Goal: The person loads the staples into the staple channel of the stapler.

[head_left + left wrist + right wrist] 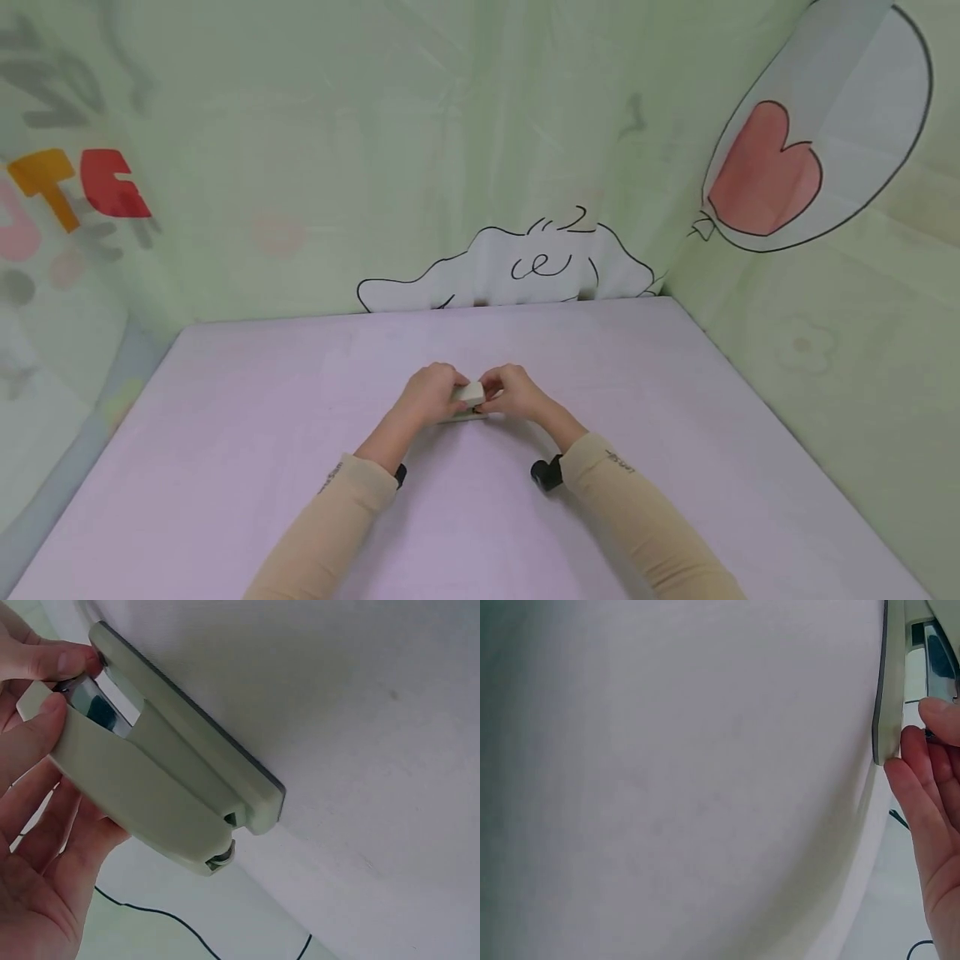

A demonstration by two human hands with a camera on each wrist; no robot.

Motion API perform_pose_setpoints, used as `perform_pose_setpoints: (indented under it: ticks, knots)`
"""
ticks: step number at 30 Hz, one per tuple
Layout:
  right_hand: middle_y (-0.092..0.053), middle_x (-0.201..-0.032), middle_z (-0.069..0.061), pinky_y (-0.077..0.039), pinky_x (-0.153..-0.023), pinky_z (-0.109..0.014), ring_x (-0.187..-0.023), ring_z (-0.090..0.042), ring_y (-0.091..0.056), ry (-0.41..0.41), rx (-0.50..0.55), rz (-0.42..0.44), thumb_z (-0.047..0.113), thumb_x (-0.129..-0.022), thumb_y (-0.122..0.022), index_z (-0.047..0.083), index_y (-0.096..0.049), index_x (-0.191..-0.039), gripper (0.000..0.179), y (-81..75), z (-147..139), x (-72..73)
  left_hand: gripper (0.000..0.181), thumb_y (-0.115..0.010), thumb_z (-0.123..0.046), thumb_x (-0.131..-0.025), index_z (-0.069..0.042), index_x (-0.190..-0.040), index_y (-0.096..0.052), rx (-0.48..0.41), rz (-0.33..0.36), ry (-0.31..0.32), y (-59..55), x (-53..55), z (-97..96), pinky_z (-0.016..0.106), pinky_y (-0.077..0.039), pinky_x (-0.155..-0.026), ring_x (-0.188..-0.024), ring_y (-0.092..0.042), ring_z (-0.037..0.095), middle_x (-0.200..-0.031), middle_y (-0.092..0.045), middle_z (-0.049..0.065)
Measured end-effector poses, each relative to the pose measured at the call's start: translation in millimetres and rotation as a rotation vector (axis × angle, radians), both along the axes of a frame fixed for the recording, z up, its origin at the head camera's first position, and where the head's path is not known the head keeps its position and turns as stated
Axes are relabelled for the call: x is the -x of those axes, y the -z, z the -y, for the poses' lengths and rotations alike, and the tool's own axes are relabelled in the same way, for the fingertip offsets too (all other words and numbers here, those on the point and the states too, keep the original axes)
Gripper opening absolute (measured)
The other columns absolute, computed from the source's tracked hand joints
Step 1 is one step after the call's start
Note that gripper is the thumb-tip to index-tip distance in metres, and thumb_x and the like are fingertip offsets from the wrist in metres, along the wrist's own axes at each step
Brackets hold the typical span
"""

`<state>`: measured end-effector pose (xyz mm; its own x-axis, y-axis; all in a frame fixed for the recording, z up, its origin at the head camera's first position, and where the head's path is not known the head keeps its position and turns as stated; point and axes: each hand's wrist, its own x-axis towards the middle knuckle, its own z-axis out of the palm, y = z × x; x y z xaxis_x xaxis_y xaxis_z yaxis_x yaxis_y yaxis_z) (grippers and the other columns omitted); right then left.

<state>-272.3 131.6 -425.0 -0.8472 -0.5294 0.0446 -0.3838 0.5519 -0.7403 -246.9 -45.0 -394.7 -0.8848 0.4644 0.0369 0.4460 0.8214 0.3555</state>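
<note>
A pale grey-green stapler stands between both hands near the middle of the table, base down. In the left wrist view its upper arm is raised from the base, and a shiny metal magazine shows between them. My left hand grips the upper arm, fingers along its side. At the stapler's front end, my right hand pinches around the tip of the metal magazine. In the right wrist view, the right thumb and fingers meet right by the base's end; part of the stapler is cut off.
A table with a pale lilac cover spreads around the hands. Behind it hangs a light green curtain with printed drawings. Black wrist devices sit by the sleeves. A thin dark cable appears past the table edge.
</note>
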Motion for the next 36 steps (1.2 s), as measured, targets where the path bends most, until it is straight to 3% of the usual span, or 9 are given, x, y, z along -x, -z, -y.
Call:
perform_pose_setpoints:
  ticks: [10, 23, 36]
  knots:
    - [-0.067, -0.082, -0.012, -0.052, -0.067, -0.025, -0.074, -0.018, -0.063, -0.001, -0.015, 0.018, -0.007, -0.070, -0.073, -0.008, -0.066, -0.091, 0.022, -2.2, -2.3, 0.7, 0.031, -0.072, -0.018, -0.079, -0.007, -0.107, -0.069, 0.065, -0.047, 0.024, 1.2, -3.1, -5.9, 0.033, -0.049, -0.073, -0.087, -0.059, 0.019, -0.096, -0.064, 0.007]
    - [-0.067, -0.085, -0.013, -0.052, -0.066, -0.025, -0.075, -0.019, -0.063, 0.000, -0.026, 0.012, -0.005, -0.071, -0.073, -0.008, -0.065, -0.093, 0.023, -3.4, -0.3, -0.9, 0.027, -0.073, -0.017, -0.079, -0.009, -0.105, -0.069, 0.068, -0.024, -0.003, -1.5, -4.9, -5.9, 0.030, -0.048, -0.070, -0.082, -0.057, 0.015, -0.093, -0.063, 0.004]
    - [-0.066, -0.084, -0.010, -0.052, -0.067, -0.025, -0.074, -0.016, -0.062, 0.021, -0.041, 0.033, -0.003, -0.070, -0.074, -0.007, -0.065, -0.094, 0.026, -2.9, -0.9, -0.3, 0.036, -0.071, -0.018, -0.080, -0.009, -0.115, -0.065, 0.076, -0.046, 0.011, -0.5, -7.1, -3.3, 0.032, -0.049, -0.074, -0.088, -0.058, 0.017, -0.102, -0.062, 0.005]
